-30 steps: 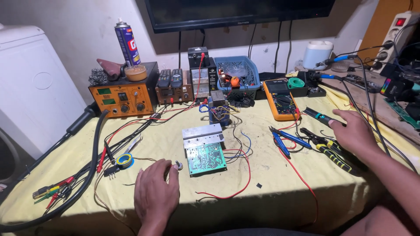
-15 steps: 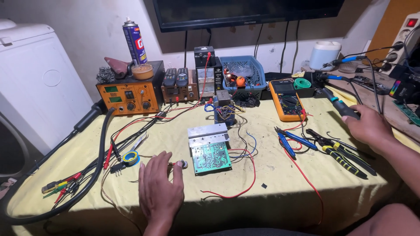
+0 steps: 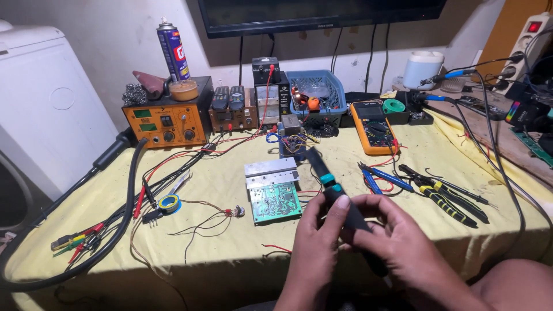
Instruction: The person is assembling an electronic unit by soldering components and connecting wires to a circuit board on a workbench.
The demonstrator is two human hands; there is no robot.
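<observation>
Both my hands grip soldering iron (image 3: 340,201) over table front edge: left hand (image 3: 315,242) closed round upper handle, right hand (image 3: 397,239) wrapped lower. Tip points toward green circuit board (image 3: 275,201). Keep grip behind teal collar; steady wrists on yellow cloth (image 3: 219,242); keep cord clear of pliers (image 3: 438,196).

Black soldering iron (image 3: 340,201), teal collar, tip tilted up-left.

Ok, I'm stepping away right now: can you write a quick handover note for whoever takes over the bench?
Left hand and right hand: both grip the black soldering iron with teal collar, tip pointing away toward the boards.
Green circuit board with silver heat sink: flat on the yellow cloth, just beyond the iron, untouched.
Blue-handled pliers and black-and-yellow cutters: lying at right.
Done: iron in hand. Left: no contact with the board yet.
</observation>
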